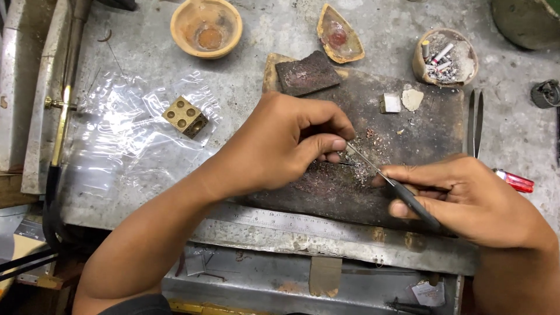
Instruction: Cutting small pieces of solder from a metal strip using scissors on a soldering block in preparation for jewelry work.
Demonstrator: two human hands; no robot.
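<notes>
Seemingly mid-work at a scarred metal bench [251, 105], a person's right hand [466, 198] closes on a pair of slim tweezers [396, 189], gripped at the dark rear half, the tips running toward ten o'clock to meet the left hand [286, 146]. That hand is pinched shut, thumb against forefinger, on something too small to make out; a thin dark wire [344, 163] seems to poke from under the thumb, though this is uncertain. Both hands meet over a charred block [408, 134] at the frame's centre, dusted with bright filings.

The pinched piece looks light, tiny and easily dropped or bent, so it probably wants a fingertip or tweezer-tip hold; the tweezers appear stiff, springy and smooth.

At twelve o'clock from the hands lies a dark slab [307, 72]; at eleven, an orange bowl [206, 27]; at nine, a brass cube with holes [185, 116] on crinkled clear plastic [116, 140]. A steel ruler [280, 219] lies at six o'clock. A red lighter [516, 181] is half hidden behind the right hand.
</notes>
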